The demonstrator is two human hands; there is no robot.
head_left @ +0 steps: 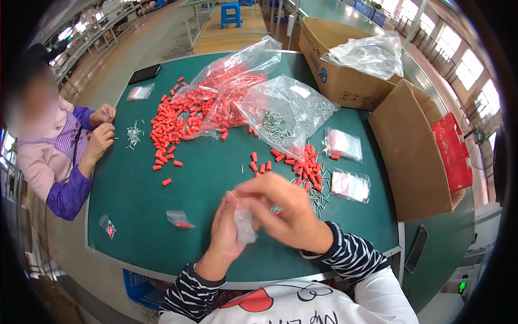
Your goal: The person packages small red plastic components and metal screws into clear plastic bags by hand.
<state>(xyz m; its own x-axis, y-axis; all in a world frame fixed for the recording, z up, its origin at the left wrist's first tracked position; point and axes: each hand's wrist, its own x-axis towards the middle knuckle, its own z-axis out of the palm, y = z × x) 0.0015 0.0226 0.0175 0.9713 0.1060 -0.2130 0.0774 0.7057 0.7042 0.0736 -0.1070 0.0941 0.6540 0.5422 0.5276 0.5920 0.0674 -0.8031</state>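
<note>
Left hand [226, 229] holds plastic bag [245, 225] | right hand [288, 211] alongside, contact unclear

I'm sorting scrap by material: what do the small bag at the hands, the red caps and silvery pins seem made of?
Small bag: probably thin plastic film, translucent with glossy creases.
Red caps: likely moulded plastic, smooth-looking, by their even colour.
Silvery pins: probably metal, from their grey shine; any plating is unclear.
</note>
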